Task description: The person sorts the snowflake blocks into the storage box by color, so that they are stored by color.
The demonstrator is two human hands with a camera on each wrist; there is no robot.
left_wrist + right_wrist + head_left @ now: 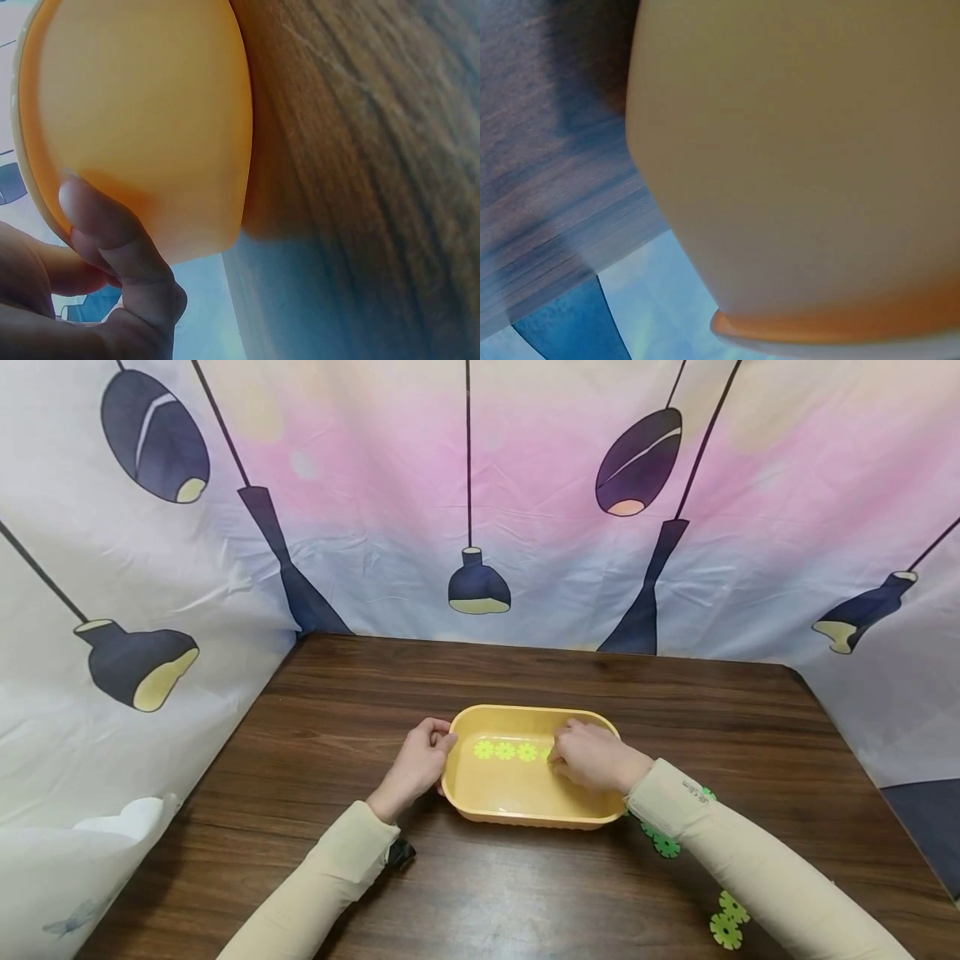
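Note:
A yellow plastic basin (536,789) stands on the wooden table. My left hand (417,760) grips its left end at the rim; in the left wrist view the thumb (105,214) lies against the outer wall. Inside the basin, several yellow-green snowflake discs (506,751) form a row along the bottom. My right hand (592,756) reaches in over the right rim, fingertips curled at the row's right end, where they pinch a yellow-green disc (548,754) that is mostly hidden. Only the basin's outer wall (795,165) and rim show in the right wrist view, without the hand.
Green snowflake discs (666,846) lie on the table (487,893) right of the basin, partly under the right sleeve. Nearer the front are light green discs (726,931). A small black object (401,853) sits beside the left cuff. A printed cloth (390,527) hangs behind the table.

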